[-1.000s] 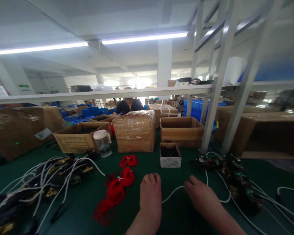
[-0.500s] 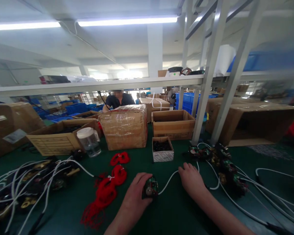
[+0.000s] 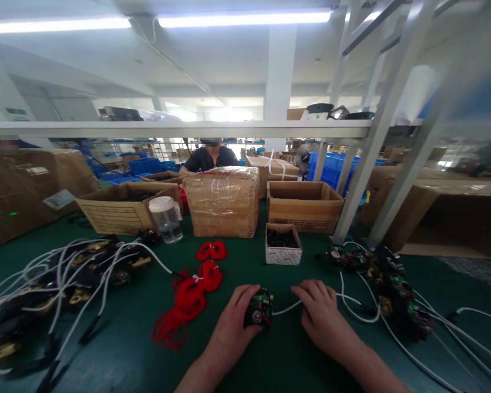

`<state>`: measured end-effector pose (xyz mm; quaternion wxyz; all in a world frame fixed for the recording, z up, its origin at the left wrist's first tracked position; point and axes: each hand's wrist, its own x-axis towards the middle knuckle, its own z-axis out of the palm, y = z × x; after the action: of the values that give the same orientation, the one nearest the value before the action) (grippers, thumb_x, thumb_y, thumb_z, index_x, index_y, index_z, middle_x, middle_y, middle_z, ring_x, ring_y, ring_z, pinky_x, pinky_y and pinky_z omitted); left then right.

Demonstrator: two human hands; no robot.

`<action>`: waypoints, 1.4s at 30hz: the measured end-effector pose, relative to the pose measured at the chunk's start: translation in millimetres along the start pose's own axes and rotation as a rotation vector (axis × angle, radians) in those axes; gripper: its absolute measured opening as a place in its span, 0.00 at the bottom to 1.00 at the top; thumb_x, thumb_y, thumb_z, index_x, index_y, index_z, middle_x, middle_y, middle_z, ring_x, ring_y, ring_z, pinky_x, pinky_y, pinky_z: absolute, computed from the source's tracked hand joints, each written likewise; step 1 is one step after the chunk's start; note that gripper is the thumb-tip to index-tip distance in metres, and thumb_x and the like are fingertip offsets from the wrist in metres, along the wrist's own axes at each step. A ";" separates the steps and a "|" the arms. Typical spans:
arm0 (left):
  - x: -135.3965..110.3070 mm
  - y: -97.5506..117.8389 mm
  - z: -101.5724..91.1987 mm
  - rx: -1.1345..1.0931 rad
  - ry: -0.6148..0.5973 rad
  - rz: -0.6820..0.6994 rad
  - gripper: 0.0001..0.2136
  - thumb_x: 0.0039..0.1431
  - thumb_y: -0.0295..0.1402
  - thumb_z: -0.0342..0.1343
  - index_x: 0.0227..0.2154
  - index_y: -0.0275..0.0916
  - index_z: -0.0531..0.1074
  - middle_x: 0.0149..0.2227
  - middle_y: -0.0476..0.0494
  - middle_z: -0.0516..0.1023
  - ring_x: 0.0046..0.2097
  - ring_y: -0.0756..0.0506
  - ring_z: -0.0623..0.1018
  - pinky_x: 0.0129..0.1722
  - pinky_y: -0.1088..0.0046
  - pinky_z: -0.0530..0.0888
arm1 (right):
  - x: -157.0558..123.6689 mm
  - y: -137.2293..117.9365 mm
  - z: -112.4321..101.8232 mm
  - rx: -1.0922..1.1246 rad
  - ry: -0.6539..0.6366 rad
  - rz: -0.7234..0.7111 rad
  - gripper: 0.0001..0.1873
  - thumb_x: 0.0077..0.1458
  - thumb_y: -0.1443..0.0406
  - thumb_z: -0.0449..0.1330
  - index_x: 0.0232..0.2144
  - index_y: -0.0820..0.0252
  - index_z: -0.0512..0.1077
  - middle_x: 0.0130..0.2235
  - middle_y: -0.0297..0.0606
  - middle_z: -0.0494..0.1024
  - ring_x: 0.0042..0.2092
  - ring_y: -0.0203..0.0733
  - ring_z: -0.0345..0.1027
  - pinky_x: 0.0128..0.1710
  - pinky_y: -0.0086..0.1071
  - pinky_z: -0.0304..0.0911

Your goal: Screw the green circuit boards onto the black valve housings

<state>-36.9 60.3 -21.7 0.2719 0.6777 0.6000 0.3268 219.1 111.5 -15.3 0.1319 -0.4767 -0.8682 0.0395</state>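
Note:
My left hand [image 3: 234, 327] is closed around the side of a small black device [image 3: 259, 309] with an exposed green circuit board, resting on the green table. A white cable [image 3: 285, 310] runs from its right side to beneath my right hand [image 3: 325, 315]. That hand is low over the cable, thumb and index finger apart, with the cable passing between them; whether its fingers touch the cable is hard to see. Similar devices with circuit boards [image 3: 401, 297] lie in a row to the right. Bundles of red wire [image 3: 190, 299] lie left of my left hand.
A pile of black-and-brass devices with white cables [image 3: 77, 275] covers the left. Behind stand a small box of black parts [image 3: 283, 256], a clear jar [image 3: 167, 224], a taped carton [image 3: 225, 207] and an open carton [image 3: 305, 213]. Metal shelf posts [image 3: 362, 185] rise at right. A person [image 3: 210, 158] sits opposite.
The view has shifted left. My right hand has come nearer to the device, its thumb and index finger now spread apart. My left hand still grips the device.

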 end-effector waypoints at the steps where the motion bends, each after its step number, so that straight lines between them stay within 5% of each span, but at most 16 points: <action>1: 0.2 1.1 1.3 -0.019 -0.002 0.033 0.35 0.48 0.21 0.59 0.60 0.50 0.65 0.63 0.47 0.67 0.64 0.41 0.68 0.68 0.62 0.64 | -2.0 -2.6 2.5 0.005 0.015 -0.016 0.31 0.54 0.74 0.53 0.60 0.53 0.67 0.58 0.45 0.69 0.60 0.54 0.57 0.59 0.49 0.54; 7: -4.3 8.7 4.2 -0.036 -0.019 0.120 0.40 0.47 0.18 0.61 0.64 0.50 0.61 0.66 0.48 0.66 0.66 0.43 0.66 0.69 0.62 0.62 | -8.1 -5.9 24.2 0.019 0.144 -0.079 0.24 0.58 0.71 0.52 0.56 0.52 0.69 0.54 0.45 0.72 0.56 0.56 0.63 0.52 0.50 0.60; 11: -35.2 1.2 -9.0 0.067 0.078 0.066 0.45 0.45 0.20 0.65 0.66 0.57 0.58 0.68 0.48 0.62 0.67 0.37 0.63 0.68 0.52 0.61 | -13.7 2.9 32.8 0.044 0.226 -0.093 0.23 0.60 0.67 0.52 0.57 0.51 0.69 0.52 0.45 0.73 0.52 0.56 0.66 0.47 0.50 0.62; 17: -97.3 -47.6 -62.7 0.293 0.531 -0.220 0.09 0.60 0.32 0.57 0.40 0.46 0.80 0.42 0.41 0.79 0.46 0.36 0.76 0.48 0.53 0.71 | -19.0 12.5 36.4 0.093 0.260 -0.096 0.21 0.64 0.63 0.51 0.58 0.50 0.67 0.52 0.45 0.73 0.52 0.56 0.67 0.47 0.50 0.63; 21: -101.3 -59.5 -87.4 0.465 0.479 -0.406 0.07 0.59 0.35 0.57 0.33 0.46 0.81 0.37 0.42 0.80 0.43 0.35 0.75 0.42 0.58 0.68 | -17.4 7.6 39.0 0.130 0.265 -0.111 0.20 0.65 0.64 0.51 0.58 0.51 0.66 0.52 0.44 0.73 0.52 0.55 0.67 0.48 0.49 0.62; 25: -80.2 -43.8 -83.8 0.565 0.388 -0.462 0.06 0.57 0.38 0.59 0.29 0.45 0.80 0.37 0.41 0.80 0.46 0.33 0.73 0.46 0.55 0.63 | -18.7 5.5 41.1 0.141 0.281 -0.103 0.20 0.65 0.64 0.50 0.57 0.51 0.66 0.51 0.44 0.73 0.53 0.54 0.67 0.48 0.48 0.62; 31: -66.3 -36.7 -84.3 0.465 0.384 -0.516 0.09 0.55 0.33 0.56 0.23 0.43 0.78 0.35 0.39 0.79 0.46 0.31 0.72 0.46 0.53 0.62 | -23.2 13.5 44.1 0.156 0.274 -0.099 0.18 0.65 0.65 0.51 0.55 0.51 0.68 0.51 0.44 0.73 0.52 0.53 0.67 0.48 0.48 0.63; 36: -71.5 -33.2 -123.6 0.244 0.392 -0.512 0.12 0.58 0.42 0.53 0.29 0.43 0.78 0.33 0.44 0.79 0.40 0.38 0.76 0.40 0.64 0.68 | -23.5 14.2 45.3 0.168 0.260 -0.091 0.18 0.65 0.65 0.51 0.55 0.51 0.68 0.51 0.44 0.73 0.53 0.54 0.67 0.48 0.49 0.63; 42: -65.7 -9.4 -168.7 -0.310 0.602 -0.349 0.13 0.48 0.45 0.65 0.27 0.42 0.76 0.31 0.49 0.76 0.39 0.43 0.73 0.41 0.70 0.67 | -23.2 9.5 44.3 0.188 0.271 -0.085 0.18 0.64 0.66 0.51 0.54 0.51 0.70 0.51 0.44 0.74 0.52 0.53 0.68 0.48 0.48 0.64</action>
<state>-177.0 -7.6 71.2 0.2342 0.3899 0.7029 0.5469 227.0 99.8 -64.2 0.2935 -0.4260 -0.8543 0.0502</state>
